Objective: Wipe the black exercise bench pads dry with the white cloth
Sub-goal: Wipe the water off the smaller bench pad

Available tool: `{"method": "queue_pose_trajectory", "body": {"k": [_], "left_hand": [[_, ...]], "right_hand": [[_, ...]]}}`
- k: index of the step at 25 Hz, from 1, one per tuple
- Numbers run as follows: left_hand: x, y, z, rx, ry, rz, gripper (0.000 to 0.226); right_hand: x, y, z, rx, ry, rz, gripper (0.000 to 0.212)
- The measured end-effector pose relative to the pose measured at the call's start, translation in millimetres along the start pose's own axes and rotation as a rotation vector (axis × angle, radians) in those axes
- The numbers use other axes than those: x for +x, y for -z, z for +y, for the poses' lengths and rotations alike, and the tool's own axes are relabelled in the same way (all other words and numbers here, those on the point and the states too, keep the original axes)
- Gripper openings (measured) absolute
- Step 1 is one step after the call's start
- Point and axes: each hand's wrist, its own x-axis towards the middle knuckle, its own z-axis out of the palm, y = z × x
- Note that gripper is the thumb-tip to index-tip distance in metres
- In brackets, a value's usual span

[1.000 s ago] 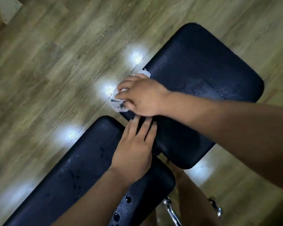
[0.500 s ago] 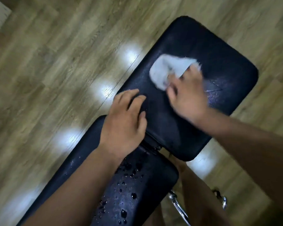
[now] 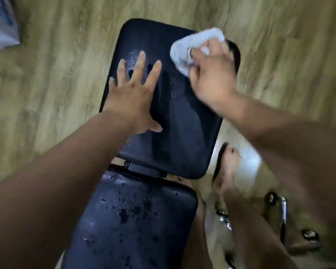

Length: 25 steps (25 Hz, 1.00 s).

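I look down through the head camera at a floor [image 3: 56,94] of pale wood-look planks, with soft glare patches beside the bench. In the top left corner lies the edge of a white and blue bag [image 3: 0,30], too blurred for me to identify further.

Two black cushioned pads run up the middle of the view, joined by a dark hinge bracket [image 3: 144,169]. The far pad [image 3: 182,123] is a rounded rectangle with a dull sheen; I can make out faint streaks on it and a pale speckled patch near the fingertips of the left hand. The near pad [image 3: 144,220] is dotted with water droplets [image 3: 124,208], thickest in its upper middle.

The left hand [image 3: 132,94] lies flat on the left half of the far pad, fingers straight and spread, holding nothing. The right hand [image 3: 211,74] has its fingers curled around the white cloth [image 3: 190,49], which is bunched and pressed against the far right corner of the far pad, part of it reaching past the pad's edge. This hand and the cloth are motion-blurred.

To the right of the bench, a bare foot [image 3: 227,166] in a dark sandal stands on the floor, and a chrome frame [image 3: 282,214] shows near the lower right.
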Motion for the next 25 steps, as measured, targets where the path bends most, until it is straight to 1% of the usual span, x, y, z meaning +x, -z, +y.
{"method": "queue_pose_trajectory", "body": {"k": [1,2,4,5,6,7,10,11,13,15,17,18,20,21,22,23,25], "left_hand": [[6.7,-1.0,4.6,0.044,-0.014,-0.040,0.144],[11.4,-3.3,8.6,0.084,-0.033,-0.074,0.145],[14.2,-6.5,15.7,0.114,-0.052,-0.124,0.147],[15.1,-6.1,19.3,0.108,-0.057,-0.138,0.148],[16.8,-4.1,22.5,0.104,-0.064,-0.145,0.150],[19.2,-0.5,26.3,0.112,-0.067,-0.154,0.152],[28.7,6.2,38.2,0.166,-0.042,-0.232,0.157],[31.0,6.5,42.9,0.184,-0.031,-0.255,0.158],[32.4,7.5,45.8,0.224,-0.031,-0.273,0.159],[31.6,8.8,41.2,0.207,-0.037,-0.256,0.159],[28.9,9.5,37.7,0.162,-0.030,-0.251,0.159],[28.7,9.5,39.1,0.163,-0.026,-0.255,0.159],[31.3,9.0,43.4,0.186,-0.017,-0.258,0.159],[31.7,9.5,44.9,0.181,-0.003,-0.264,0.159],[32.2,9.8,45.4,0.177,0.002,-0.266,0.159],[32.8,8.8,44.3,0.184,-0.003,-0.266,0.159],[30.8,7.0,41.1,0.193,-0.002,-0.266,0.159]], "right_hand": [[-41.0,-4.6,-12.9,0.066,0.013,0.022,0.031],[-86.9,-7.4,-24.3,0.147,0.067,0.006,0.032],[-167.2,-6.7,-34.8,0.277,0.207,-0.098,0.035],[-187.8,-6.9,-33.3,0.346,0.222,-0.111,0.035],[-191.7,-8.3,-28.6,0.417,0.192,-0.105,0.035],[-181.9,-10.1,-23.0,0.480,0.127,-0.080,0.036],[-93.5,-8.1,9.0,0.536,-0.247,0.143,0.037],[-58.2,-4.5,29.2,0.537,-0.373,0.204,0.033],[-18.0,-1.2,57.5,0.569,-0.517,0.301,0.023],[-35.0,-5.8,45.2,0.634,-0.583,0.298,0.021],[-104.9,0.5,5.1,0.695,-0.689,0.216,0.014],[-149.2,7.3,-13.7,0.690,-0.722,0.149,0.015],[-207.3,32.2,-36.5,0.628,-0.702,-0.009,0.021],[-213.1,34.3,-35.4,0.604,-0.671,-0.043,0.019],[-198.4,32.2,-28.4,0.600,-0.654,-0.061,0.018],[-166.8,28.6,-19.5,0.661,-0.658,-0.064,0.018],[-80.8,15.7,3.8,0.755,-0.622,0.048,0.028]]}}
